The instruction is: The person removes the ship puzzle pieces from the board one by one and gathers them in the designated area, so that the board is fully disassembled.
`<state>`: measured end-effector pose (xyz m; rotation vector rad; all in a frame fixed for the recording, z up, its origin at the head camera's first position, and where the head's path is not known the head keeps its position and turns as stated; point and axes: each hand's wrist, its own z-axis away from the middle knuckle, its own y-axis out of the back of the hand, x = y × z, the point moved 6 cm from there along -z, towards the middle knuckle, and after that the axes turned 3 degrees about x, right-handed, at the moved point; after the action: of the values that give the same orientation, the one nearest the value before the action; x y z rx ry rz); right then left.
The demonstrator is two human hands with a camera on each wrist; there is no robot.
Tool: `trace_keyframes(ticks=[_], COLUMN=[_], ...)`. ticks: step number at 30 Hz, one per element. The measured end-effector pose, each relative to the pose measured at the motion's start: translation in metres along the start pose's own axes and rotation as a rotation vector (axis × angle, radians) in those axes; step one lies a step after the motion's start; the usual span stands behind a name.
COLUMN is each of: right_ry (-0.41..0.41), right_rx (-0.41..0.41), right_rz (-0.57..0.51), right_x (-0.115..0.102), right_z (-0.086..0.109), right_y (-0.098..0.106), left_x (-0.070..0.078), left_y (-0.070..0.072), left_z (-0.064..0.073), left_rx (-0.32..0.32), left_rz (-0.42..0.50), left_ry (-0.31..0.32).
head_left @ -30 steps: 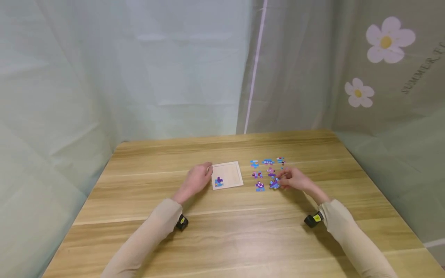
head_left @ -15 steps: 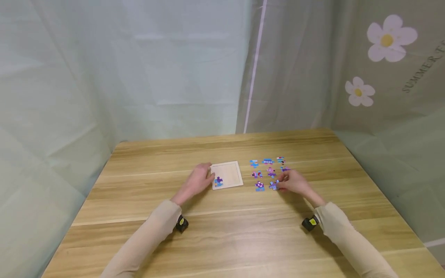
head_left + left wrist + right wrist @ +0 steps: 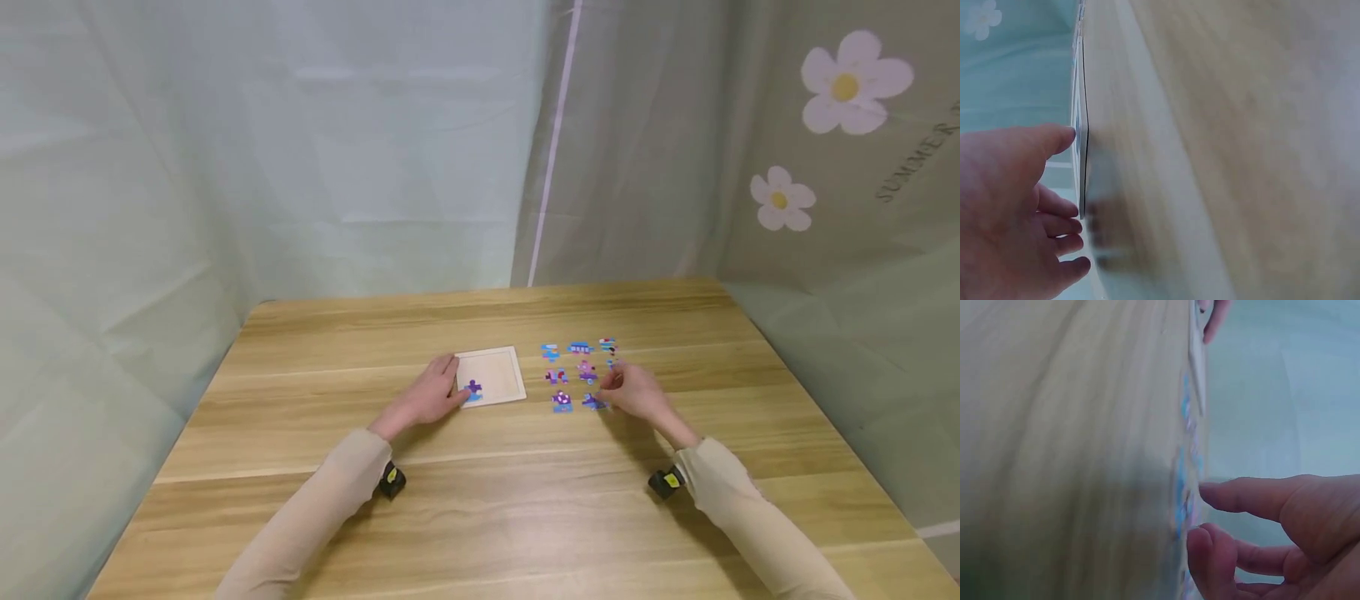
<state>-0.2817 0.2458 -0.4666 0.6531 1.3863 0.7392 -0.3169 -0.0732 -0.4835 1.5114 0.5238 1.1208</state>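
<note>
My left hand (image 3: 448, 382) lies flat with straight fingers against the left edge of a pale wooden puzzle tray (image 3: 501, 363). Its thumb is beside the one purple-blue piece (image 3: 473, 389) set in the tray's near left corner. In the left wrist view the left hand (image 3: 1054, 200) touches the tray's rim (image 3: 1080, 156). My right hand (image 3: 609, 392) hovers at the right of several loose coloured pieces (image 3: 578, 347), fingertips next to a blue piece (image 3: 592, 402) lying on the table. In the right wrist view the right hand (image 3: 1200, 515) has thumb and forefinger apart beside the pieces (image 3: 1182, 506), holding nothing.
The light wooden table (image 3: 525, 500) stands against pale green curtains, one with white flowers (image 3: 855, 83) at the right. A small black wrist camera (image 3: 392, 481) sits under each sleeve. The loose pieces lie in rows right of the tray.
My left thumb has slid in next to the piece in the tray. The right hand has drawn back slightly, uncovering the blue piece at the near right of the rows.
</note>
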Motion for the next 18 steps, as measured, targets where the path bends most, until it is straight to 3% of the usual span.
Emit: trace_keyframes(ticks=[5,10,18], right_ry=[0.147,0.261,0.337], right_rx=[0.017,-0.029,-0.158], right_rz=[0.036,0.000,-0.080], right_x=[-0.031,-0.063,-0.104], right_z=[-0.004,-0.011,-0.032], right_y=[-0.005,-0.025,-0.073], left_x=[-0.004,-0.005,-0.004], left_y=[-0.003,-0.004,-0.002], left_z=[0.000,0.000,0.002], left_rx=[-0.035,-0.056,-0.094], left_rz=[-0.039,-0.026,0.022], left_ry=[-0.015,-0.030,-0.045])
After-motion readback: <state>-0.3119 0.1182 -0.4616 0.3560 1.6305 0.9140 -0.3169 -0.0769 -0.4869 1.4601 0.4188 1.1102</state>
